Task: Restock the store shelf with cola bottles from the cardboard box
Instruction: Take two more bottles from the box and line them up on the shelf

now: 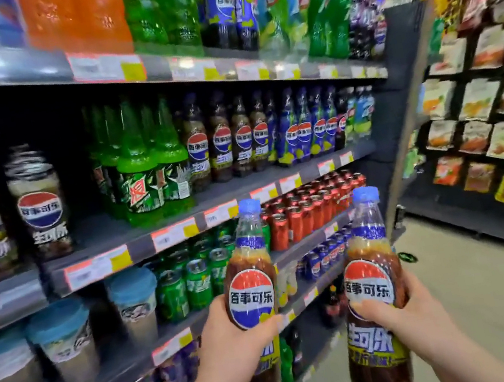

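My left hand (233, 339) was closed around one cola bottle (251, 292), my right hand (397, 313) around another (372, 297); each grip sat at mid-body, just under the round red, white and blue label. The bottle bases ran off the bottom edge, and my fingers hid part of the yellow lettering. Both were clear, smooth plastic, dark with cola, tapering to blue caps. The shelf (163, 230) beside them was blurred, its price tags unreadable.
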Motion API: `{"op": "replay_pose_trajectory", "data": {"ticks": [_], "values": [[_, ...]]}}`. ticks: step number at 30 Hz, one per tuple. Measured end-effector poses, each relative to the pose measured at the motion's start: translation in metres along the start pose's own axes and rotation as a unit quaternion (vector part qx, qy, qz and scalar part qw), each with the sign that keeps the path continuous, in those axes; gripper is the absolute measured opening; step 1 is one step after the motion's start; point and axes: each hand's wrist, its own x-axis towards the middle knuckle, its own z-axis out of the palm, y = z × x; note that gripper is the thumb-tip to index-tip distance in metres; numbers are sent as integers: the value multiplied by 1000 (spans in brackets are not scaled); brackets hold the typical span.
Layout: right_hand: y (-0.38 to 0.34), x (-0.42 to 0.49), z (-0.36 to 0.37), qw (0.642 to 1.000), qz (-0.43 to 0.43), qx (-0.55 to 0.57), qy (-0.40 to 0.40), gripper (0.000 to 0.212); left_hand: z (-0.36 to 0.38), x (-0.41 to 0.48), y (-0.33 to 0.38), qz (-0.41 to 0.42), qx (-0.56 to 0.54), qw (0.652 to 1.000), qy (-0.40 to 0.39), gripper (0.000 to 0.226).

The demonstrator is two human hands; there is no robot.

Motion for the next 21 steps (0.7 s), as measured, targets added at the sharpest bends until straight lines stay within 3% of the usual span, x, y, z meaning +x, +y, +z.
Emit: {"op": "replay_pose_trajectory", "data": {"ticks": [4, 10, 15, 18, 21], "values": [[1, 65, -5, 1000, -7, -9, -4, 62, 25, 50, 19, 14, 2, 1000, 5, 46], [-14, 167, 5, 996, -51, -11, -78, 41, 45, 103, 34, 25, -5, 998, 65, 45], [-38, 258, 27, 979, -107, -14, -175, 40, 67, 140, 43, 29, -17, 984, 177, 44], [-64, 310, 46, 959, -154, -9, -237, 48, 81, 158, 54, 28, 2, 966, 256, 61], [-90, 349, 72, 933, -193, 5, -303, 45, 92, 169, 64, 26, 6, 947, 320, 54]]}}
